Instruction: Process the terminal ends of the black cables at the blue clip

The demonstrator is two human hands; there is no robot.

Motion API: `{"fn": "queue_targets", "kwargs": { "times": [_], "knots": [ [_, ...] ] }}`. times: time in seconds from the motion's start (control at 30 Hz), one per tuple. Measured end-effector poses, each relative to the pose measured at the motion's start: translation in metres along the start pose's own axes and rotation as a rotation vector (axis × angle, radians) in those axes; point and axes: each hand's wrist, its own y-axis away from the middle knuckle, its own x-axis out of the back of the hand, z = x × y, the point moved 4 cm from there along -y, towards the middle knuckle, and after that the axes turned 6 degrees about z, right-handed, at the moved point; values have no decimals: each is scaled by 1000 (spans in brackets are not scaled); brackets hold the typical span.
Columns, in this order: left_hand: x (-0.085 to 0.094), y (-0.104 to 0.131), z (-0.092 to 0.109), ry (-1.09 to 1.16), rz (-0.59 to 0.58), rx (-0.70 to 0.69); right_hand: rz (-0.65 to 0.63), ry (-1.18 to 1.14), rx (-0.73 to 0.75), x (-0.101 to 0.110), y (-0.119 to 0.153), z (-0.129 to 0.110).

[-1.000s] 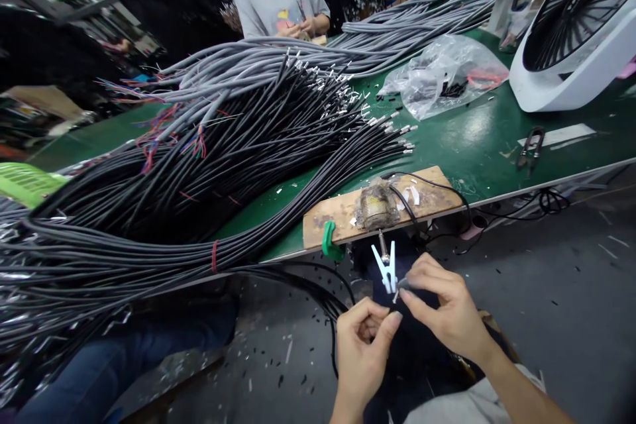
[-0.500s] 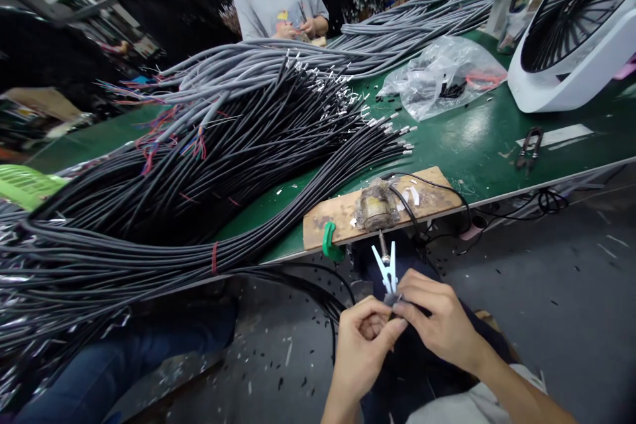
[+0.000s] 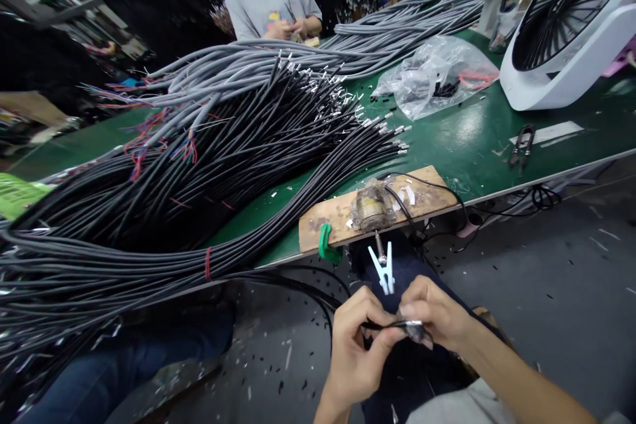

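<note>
While the left hand (image 3: pixel 354 348) is clenched on the black cable (image 3: pixel 396 324), its long axis is laid crosswise, with the silvery end (image 3: pixel 413 322) pointed rightward, just past the left fingertips. That end is bordered more closely by the curled fingers of the right hand (image 3: pixel 437 315), though whether anything is grasped there cannot be told.

A black cable (image 3: pixel 382 325) is pinched in the left hand (image 3: pixel 358 343), while a small, blurred dark piece (image 3: pixel 421 334) is held at its silvery end in the right hand (image 3: pixel 431 313). Above them, a pale blue clothespin (image 3: pixel 383 273) is seen below a plastic-wrapped device (image 3: pixel 372 205), which is carried by a wooden board (image 3: pixel 427 193) on the green table (image 3: pixel 477 146), beside bundled black cables (image 3: pixel 278 215)
</note>
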Motion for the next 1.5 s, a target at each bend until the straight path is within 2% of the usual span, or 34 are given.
{"fn": "queue_targets", "kwargs": {
  "times": [0.13, 0.2, 0.3, 0.4, 0.47, 0.6, 0.7, 0.77, 0.83, 0.93, 1.03, 1.17, 1.3, 1.4, 1.5],
  "knots": [
    [1, 5, 1, -60, 52, -29, 138, 104, 102, 14, -11, -29],
    [3, 7, 5, -60, 98, -79, 195, 77, 177, 13, -18, -44],
    [7, 6, 10, -41, 202, -131, 91, -21, 249, -6, -28, -58],
    [9, 2, 14, -34, 293, -177, -59, -178, 200, -25, -39, -54],
    [10, -1, 15, -42, 319, -190, -82, -233, 166, -28, -45, -46],
    [11, -3, 14, -60, 343, -175, 14, -163, 210, -16, -49, -34],
    [10, -3, 12, -72, 360, -177, 124, 6, 314, -8, -44, -38],
    [8, -3, 12, -79, 368, -177, 126, 89, 337, -9, -40, -43],
    [6, -3, 11, -78, 375, -166, 82, 54, 281, -13, -39, -46],
    [3, -5, 8, -78, 367, -131, 52, -115, 178, -19, -39, -44],
    [1, -6, 5, -85, 334, -93, 23, -210, 158, -22, -41, -41],
    [2, -7, 2, -68, 288, 8, -81, -289, 103, -22, -42, -33],
    [4, -6, 3, -45, 243, 50, -59, -387, 34, -6, -44, -23],
    [5, -2, 3, -24, 225, 40, -17, -410, 72, 12, -39, -18],
    [5, 4, 1, 3, 187, 22, 33, -301, 148, 28, -27, -16]
  ]
}}
